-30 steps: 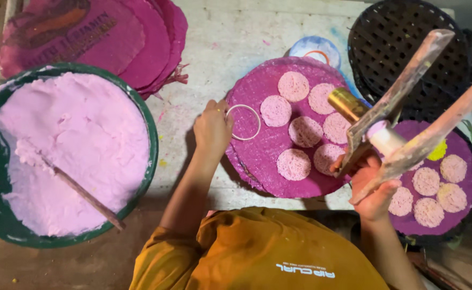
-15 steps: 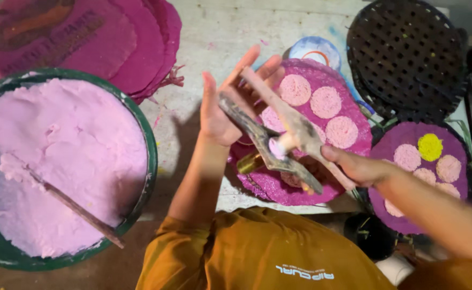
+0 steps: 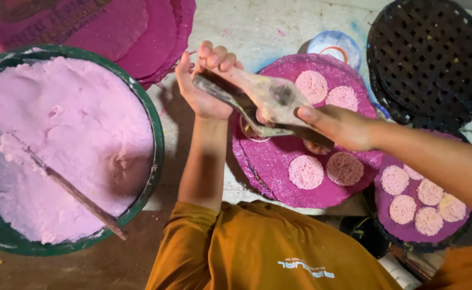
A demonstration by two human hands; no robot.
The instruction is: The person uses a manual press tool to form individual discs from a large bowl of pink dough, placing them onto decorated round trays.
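Both hands grip a wooden spatula: the left hand (image 3: 203, 86) closed round its far end, the right hand (image 3: 338, 126) clasping the blade (image 3: 273, 99) above the magenta mat (image 3: 279, 161) of pink discs (image 3: 305, 172); scraping it clean seems underway.

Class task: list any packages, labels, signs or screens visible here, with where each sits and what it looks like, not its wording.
Shirt print: small pale lettering on the orange shirt, bottom centre.
Mat print: faint dark markings on the magenta mat, top left.
No packages, signs or screens.
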